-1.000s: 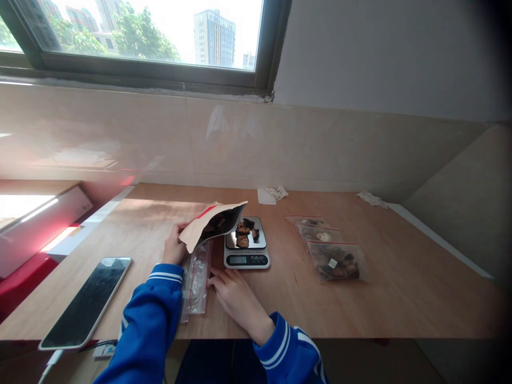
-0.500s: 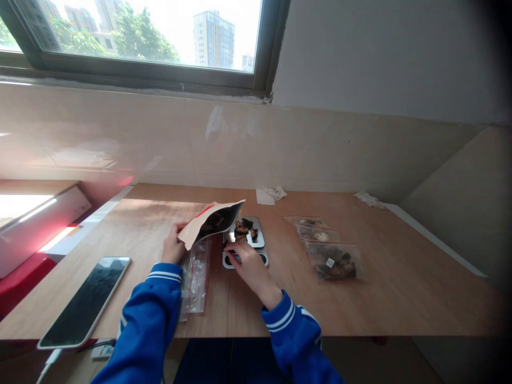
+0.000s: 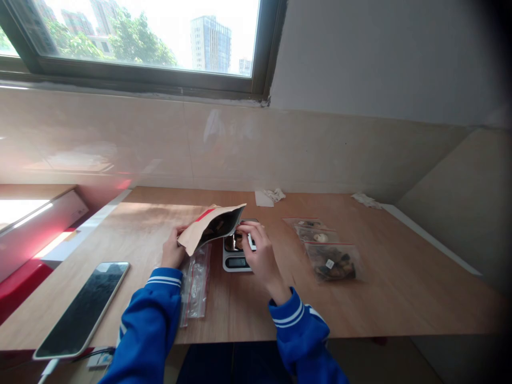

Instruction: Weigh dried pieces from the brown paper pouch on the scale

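The wooden tabletop (image 3: 256, 309) runs out under the window, a phone (image 3: 82, 309) lying dark at its near left edge. Right of centre, three sealed clear bags (image 3: 326, 250) sit in a row, already filled with dried pieces, so by the look of it some portions are finished. An empty clear bag (image 3: 196, 282) lies flat by the left sleeve, not yet filled. In the middle sits the small scale (image 3: 236, 258), dark pieces on its pan. The left hand (image 3: 173, 250) is closed on the tilted kraft pouch (image 3: 212, 226), mouth open toward the scale. The right hand (image 3: 260, 253) hovers over the pan, fingers curled at the pouch mouth; whether they pinch a piece cannot be told.
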`<state>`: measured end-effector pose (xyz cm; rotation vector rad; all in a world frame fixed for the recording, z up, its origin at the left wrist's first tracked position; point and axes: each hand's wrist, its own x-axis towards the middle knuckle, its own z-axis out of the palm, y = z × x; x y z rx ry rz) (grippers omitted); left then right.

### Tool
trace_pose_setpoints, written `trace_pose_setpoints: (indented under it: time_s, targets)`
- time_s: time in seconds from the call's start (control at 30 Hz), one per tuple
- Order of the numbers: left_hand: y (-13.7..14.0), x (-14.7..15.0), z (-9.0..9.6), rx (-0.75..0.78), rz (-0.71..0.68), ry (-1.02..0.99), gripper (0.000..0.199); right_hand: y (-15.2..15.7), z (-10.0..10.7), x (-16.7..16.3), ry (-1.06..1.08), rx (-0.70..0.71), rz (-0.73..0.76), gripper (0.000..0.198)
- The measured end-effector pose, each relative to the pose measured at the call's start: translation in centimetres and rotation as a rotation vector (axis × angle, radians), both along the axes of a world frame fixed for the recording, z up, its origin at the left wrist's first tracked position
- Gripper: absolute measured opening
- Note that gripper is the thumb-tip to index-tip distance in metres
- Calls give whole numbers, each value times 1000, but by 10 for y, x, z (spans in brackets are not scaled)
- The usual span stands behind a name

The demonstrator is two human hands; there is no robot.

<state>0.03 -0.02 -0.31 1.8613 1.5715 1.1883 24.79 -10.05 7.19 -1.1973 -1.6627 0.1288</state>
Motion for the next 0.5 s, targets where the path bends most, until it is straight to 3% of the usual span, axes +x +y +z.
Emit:
trace_pose_setpoints:
  time_s: [0.13,0.27,0.37,0.5]
  targets:
    - [2,-2,-5,27,-16,8,43,-11,35,-2,-19,70,105,28]
    - [0,-1,-6,28,2,28,40,-12,56,-1,-200,-82,299,34]
    - [-1,0,-4,36,2,25,40,-6,60,0,-303,-228,389,35]
    - [-3,2,-2,37,2,33,39,8,47,-12,-408,-271,350,37]
